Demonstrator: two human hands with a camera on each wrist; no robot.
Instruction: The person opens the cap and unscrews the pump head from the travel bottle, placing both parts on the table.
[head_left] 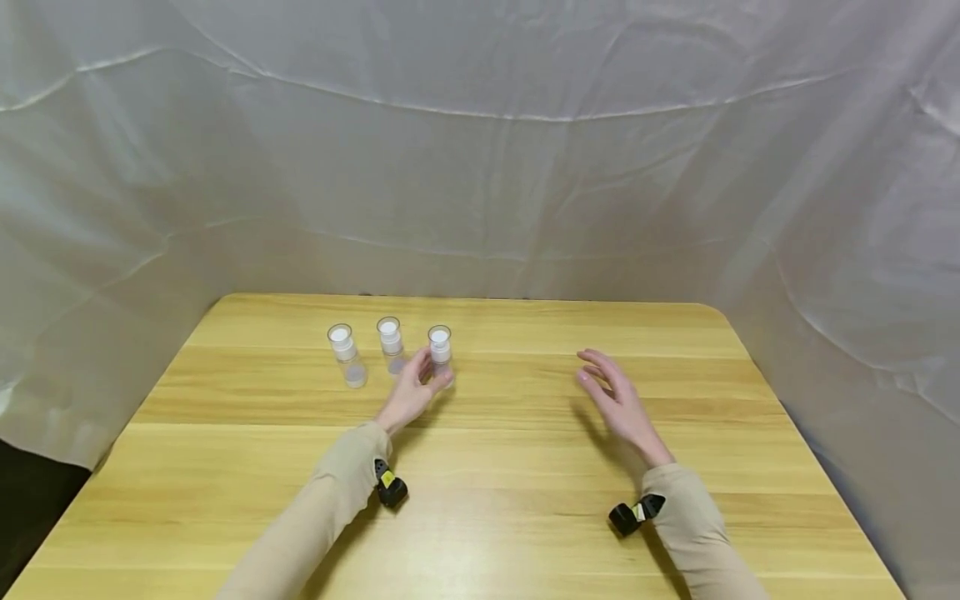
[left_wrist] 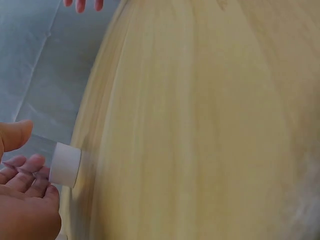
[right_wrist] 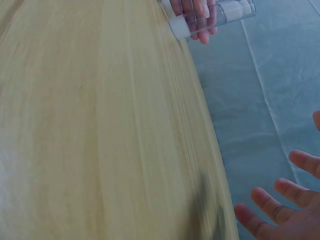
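Note:
Three clear pump bottles with white tops under see-through caps stand towards the back left of the table. My left hand [head_left: 412, 392] holds the rightmost bottle [head_left: 440, 346], thumb on the near side and fingers round the far side. In the left wrist view its white base [left_wrist: 65, 165] shows beside the fingers. The right wrist view shows fingers through the clear wall of this bottle [right_wrist: 232, 11]. Just left of that hand are the middle bottle [head_left: 391, 337] and the left bottle [head_left: 345, 350]. My right hand [head_left: 618, 408] hovers over the right half, fingers spread, holding nothing.
The wooden table [head_left: 510, 500] has rounded back corners. A pale hanging cloth [head_left: 480, 183] encloses its back and sides. Each sleeved wrist carries a small black camera, one on the left [head_left: 391, 486] and one on the right [head_left: 636, 514].

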